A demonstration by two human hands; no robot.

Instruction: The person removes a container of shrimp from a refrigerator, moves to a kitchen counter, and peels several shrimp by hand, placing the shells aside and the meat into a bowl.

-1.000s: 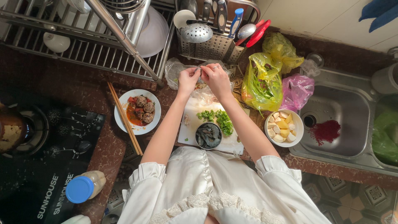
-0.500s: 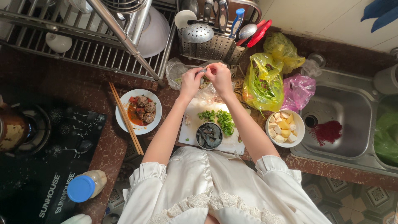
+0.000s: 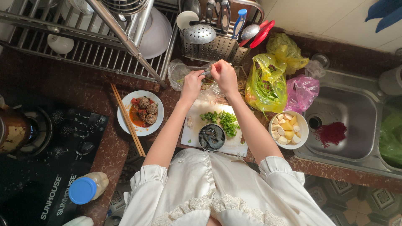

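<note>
My left hand (image 3: 191, 84) and my right hand (image 3: 225, 75) are raised close together over the far edge of a white cutting board (image 3: 193, 133). Both pinch the top of a clear plastic bag (image 3: 210, 88) that hangs between them. What is inside the bag is hard to make out. On the board lie chopped green herbs (image 3: 222, 120) and a small dark bowl of raw shrimp (image 3: 211, 137). A second crumpled clear bag (image 3: 176, 73) lies just left of my left hand.
A white plate of meatballs in red sauce (image 3: 141, 112) and wooden chopsticks (image 3: 127, 119) sit left of the board. At right are a bowl of pale yellow pieces (image 3: 289, 129), yellow (image 3: 266, 83) and pink (image 3: 302, 93) bags, then a steel sink (image 3: 347, 125). Behind stand a dish rack (image 3: 83, 37) and a utensil holder (image 3: 213, 46).
Both hands stay together on the clear bag at the far edge of the board; only the fingers have shifted slightly.
</note>
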